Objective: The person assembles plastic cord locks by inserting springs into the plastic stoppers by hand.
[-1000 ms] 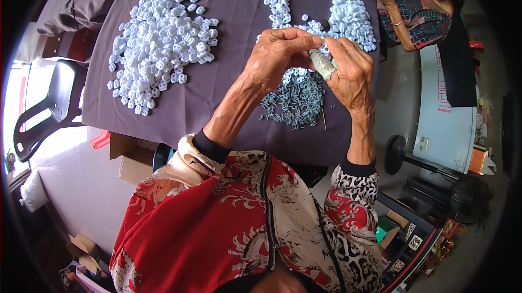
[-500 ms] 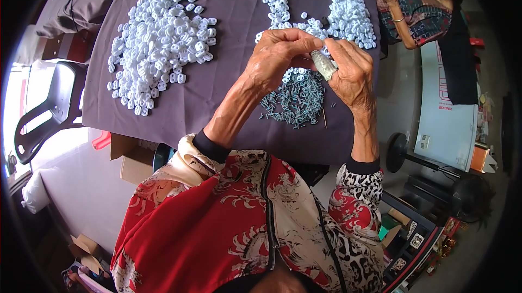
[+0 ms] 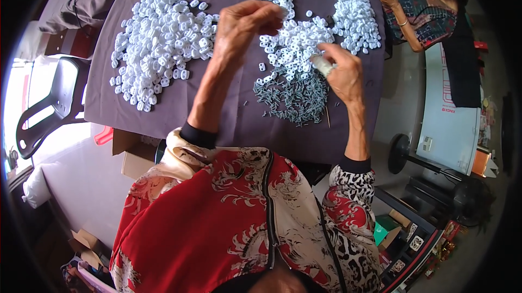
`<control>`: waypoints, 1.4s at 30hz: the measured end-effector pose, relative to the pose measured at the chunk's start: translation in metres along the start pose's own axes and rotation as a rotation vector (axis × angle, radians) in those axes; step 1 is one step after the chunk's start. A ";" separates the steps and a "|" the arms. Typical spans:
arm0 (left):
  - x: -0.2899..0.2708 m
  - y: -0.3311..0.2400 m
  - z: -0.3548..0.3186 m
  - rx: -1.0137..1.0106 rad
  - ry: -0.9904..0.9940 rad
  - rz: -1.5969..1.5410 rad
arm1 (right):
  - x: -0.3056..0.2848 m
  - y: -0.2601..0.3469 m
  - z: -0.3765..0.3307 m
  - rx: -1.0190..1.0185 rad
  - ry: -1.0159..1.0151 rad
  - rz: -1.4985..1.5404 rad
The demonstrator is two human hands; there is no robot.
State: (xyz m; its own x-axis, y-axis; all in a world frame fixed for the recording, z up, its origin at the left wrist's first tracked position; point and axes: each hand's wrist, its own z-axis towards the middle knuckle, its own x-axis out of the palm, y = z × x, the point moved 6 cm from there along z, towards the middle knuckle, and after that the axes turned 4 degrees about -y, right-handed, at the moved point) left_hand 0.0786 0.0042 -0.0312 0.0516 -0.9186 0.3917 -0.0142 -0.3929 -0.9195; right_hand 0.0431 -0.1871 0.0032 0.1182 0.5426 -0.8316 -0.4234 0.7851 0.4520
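Observation:
My left hand [image 3: 246, 23] is raised between two heaps of small white plastic pieces, with its fingertips pinched together. Motion blurs the tips, so anything in them is too small to make out. Lower and to the right, my right hand [image 3: 345, 72] hovers at the right side of the middle heap of white pieces [image 3: 296, 42]. Its index finger and thumb are apart and slightly blurred. A pale wrapping [image 3: 322, 65] seems to cover the thumb. Just below that heap lies a pile of small grey-green pins [image 3: 296, 97], nearest my right hand.
A large heap of white pieces [image 3: 163, 40] covers the table's left part. Another heap [image 3: 356, 18] lies at the far right. A thin stick [image 3: 328, 114] rests beside the pins. The purple-grey tablecloth [image 3: 217, 113] shows around them. At upper right sits another person [image 3: 416, 10].
My hands were together over the middle heap and have separated. The left moved up and left; the right shifted slightly left. More of the middle heap shows.

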 end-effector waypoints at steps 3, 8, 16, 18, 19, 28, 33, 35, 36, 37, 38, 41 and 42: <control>-0.041 -0.011 0.003 0.127 -0.091 0.318 | 0.037 -0.016 -0.012 -0.012 0.114 0.040; -0.099 -0.016 0.000 0.384 -0.281 1.081 | 0.059 -0.020 -0.006 0.015 0.123 -0.026; -0.036 0.014 -0.028 0.642 0.013 1.171 | 0.073 -0.001 -0.008 0.014 0.181 -0.069; -0.015 0.039 -0.036 0.683 0.117 1.084 | 0.073 0.003 -0.014 -0.012 0.191 -0.054; -0.013 0.051 -0.038 0.543 0.163 1.118 | 0.074 0.005 -0.017 0.001 0.231 -0.057; -0.019 0.072 -0.033 0.337 0.258 1.129 | 0.075 0.002 -0.050 0.030 0.339 -0.118; -0.030 0.073 -0.027 -0.285 0.130 0.373 | 0.084 0.011 -0.058 -0.098 0.264 -0.120; -0.024 0.072 -0.028 -0.425 0.119 0.047 | 0.087 0.006 -0.054 -0.085 0.261 -0.090; -0.022 0.069 -0.028 -0.418 0.119 0.048 | 0.086 0.005 -0.053 -0.090 0.257 -0.091; -0.017 0.067 -0.028 -0.446 0.125 -0.097 | 0.083 0.000 -0.052 -0.044 0.238 -0.002; -0.011 0.065 -0.028 -0.473 0.132 -0.242 | 0.080 -0.006 -0.051 0.003 0.219 0.086; 0.000 0.056 -0.029 -0.484 0.148 -0.374 | 0.066 -0.001 -0.046 -0.027 0.145 0.117; 0.006 0.053 -0.030 -0.476 0.162 -0.451 | 0.057 0.003 -0.043 -0.051 0.086 0.164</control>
State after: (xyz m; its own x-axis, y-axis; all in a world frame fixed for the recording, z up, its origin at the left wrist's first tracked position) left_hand 0.0485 -0.0229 -0.0766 0.0053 -0.6407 0.7677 -0.4669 -0.6805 -0.5647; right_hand 0.0096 -0.1665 -0.0571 -0.0323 0.6325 -0.7739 -0.4758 0.6712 0.5684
